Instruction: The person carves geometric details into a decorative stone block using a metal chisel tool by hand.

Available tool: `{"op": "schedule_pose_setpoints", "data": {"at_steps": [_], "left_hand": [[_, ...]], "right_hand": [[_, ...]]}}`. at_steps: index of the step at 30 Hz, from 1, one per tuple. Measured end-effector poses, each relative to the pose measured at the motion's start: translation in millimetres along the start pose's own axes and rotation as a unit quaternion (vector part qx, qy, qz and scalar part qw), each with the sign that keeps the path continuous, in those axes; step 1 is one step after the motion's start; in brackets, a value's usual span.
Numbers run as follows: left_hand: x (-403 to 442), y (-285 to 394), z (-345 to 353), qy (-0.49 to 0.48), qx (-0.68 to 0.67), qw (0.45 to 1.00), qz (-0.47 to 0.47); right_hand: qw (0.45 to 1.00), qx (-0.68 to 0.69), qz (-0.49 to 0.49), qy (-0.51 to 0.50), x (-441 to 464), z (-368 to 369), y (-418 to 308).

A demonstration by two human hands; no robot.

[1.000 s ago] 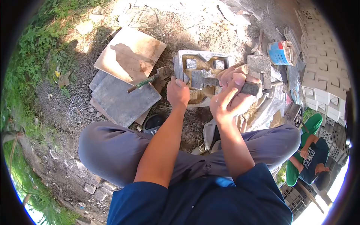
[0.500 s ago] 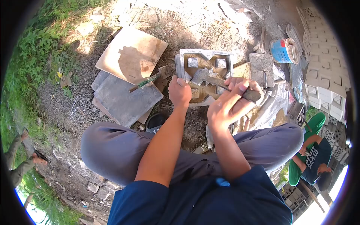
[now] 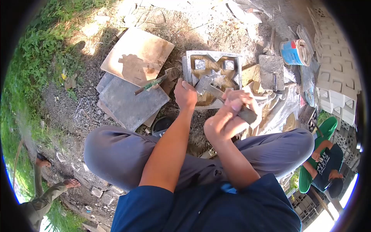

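Observation:
A grey metal block mould [image 3: 188,65] with a pointed, star-like inner outline and square inserts lies on the ground before me. Brownish mix and some pale powder show inside it. At the mould's near left side, my left hand [image 3: 185,94] is closed against the edge; its fingertips are partly hidden. My right hand [image 3: 234,114], somewhat blurred, is wrapped round the handle of a trowel [image 3: 203,84]. The trowel's flat grey blade is over the mould's middle and left part; whether it touches the mix I cannot tell.
Left of the mould lie a tan board [image 3: 133,50], a grey slab [image 3: 131,102] and a green-wrapped handle [image 3: 150,84]. A blue bucket [image 3: 292,53] and stacked pale blocks [image 3: 334,73] stand right. A co-worker [image 3: 326,166] sits at lower right; another person's legs [image 3: 50,193] show at lower left.
My right hand has moved left and down with the trowel, and its handle is now steeper. Pale powder has become visible in the mould. The person at lower left has stepped further into view.

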State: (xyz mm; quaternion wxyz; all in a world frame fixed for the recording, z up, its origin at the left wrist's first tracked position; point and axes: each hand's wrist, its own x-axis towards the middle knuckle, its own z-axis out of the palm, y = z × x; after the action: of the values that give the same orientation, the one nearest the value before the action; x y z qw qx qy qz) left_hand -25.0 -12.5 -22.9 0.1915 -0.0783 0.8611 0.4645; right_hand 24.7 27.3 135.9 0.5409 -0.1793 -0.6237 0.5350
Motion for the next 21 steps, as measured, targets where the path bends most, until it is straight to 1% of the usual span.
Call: {"op": "schedule_pose_setpoints", "data": {"at_steps": [1, 3, 4, 5, 6, 8, 9, 11, 12, 13, 14, 15, 17, 18, 19, 20, 21], "left_hand": [[-2, -2, 0, 0.006, -0.011, 1.000, -0.001], [7, 6, 5, 0.016, -0.031, 0.999, 0.017], [5, 3, 4, 0.009, -0.030, 0.999, 0.013], [2, -1, 2, 0.005, -0.028, 1.000, 0.006], [2, -2, 2, 0.012, -0.025, 0.999, 0.021], [-3, -2, 2, 0.002, -0.016, 1.000, 0.009], [2, 1, 3, -0.003, -0.009, 1.000, -0.002], [6, 1, 3, 0.004, -0.005, 1.000, -0.019], [7, 3, 1, 0.010, -0.009, 1.000, -0.002], [1, 3, 0, 0.007, -0.013, 1.000, 0.014], [-2, 9, -1, -0.006, 0.003, 1.000, -0.010], [2, 8, 6, -0.009, -0.003, 1.000, 0.003], [5, -13, 21, 0.093, 0.009, 0.995, 0.041], [3, 7, 3, -0.023, 0.037, 0.999, -0.024], [2, 5, 4, -0.026, 0.036, 0.999, -0.029], [0, 3, 6, -0.006, 0.038, 0.999, -0.022], [1, 4, 8, 0.014, 0.040, 0.999, -0.011]], "right_hand": [[0.998, -0.050, 0.007, -0.039, -3, 2, 4], [0.999, -0.031, 0.026, 0.025, 3, 9, -10], [0.999, -0.023, -0.022, 0.032, 1, -1, -4], [0.999, 0.011, -0.038, 0.000, 0, -4, 0], [0.999, -0.027, -0.025, -0.025, 2, -1, 5], [0.992, -0.060, 0.112, -0.018, 3, -4, -6], [0.996, -0.014, 0.058, 0.060, 9, 7, -10], [0.999, -0.025, -0.039, 0.018, 1, -12, 9], [0.994, -0.037, -0.045, -0.095, 7, -13, 10], [0.986, -0.086, -0.029, -0.141, 6, -11, 15], [0.980, -0.100, -0.012, -0.169, 19, -17, 16], [0.975, -0.110, 0.002, -0.195, 35, -20, 14], [0.993, 0.053, -0.001, -0.110, 66, -26, -3], [0.995, 0.062, -0.016, -0.077, 82, -34, -13], [0.990, 0.114, -0.015, -0.085, 100, -39, -34], [0.986, 0.130, -0.019, -0.100, 116, -48, -46], [0.981, 0.188, 0.021, -0.045, 125, -51, -55]]}}
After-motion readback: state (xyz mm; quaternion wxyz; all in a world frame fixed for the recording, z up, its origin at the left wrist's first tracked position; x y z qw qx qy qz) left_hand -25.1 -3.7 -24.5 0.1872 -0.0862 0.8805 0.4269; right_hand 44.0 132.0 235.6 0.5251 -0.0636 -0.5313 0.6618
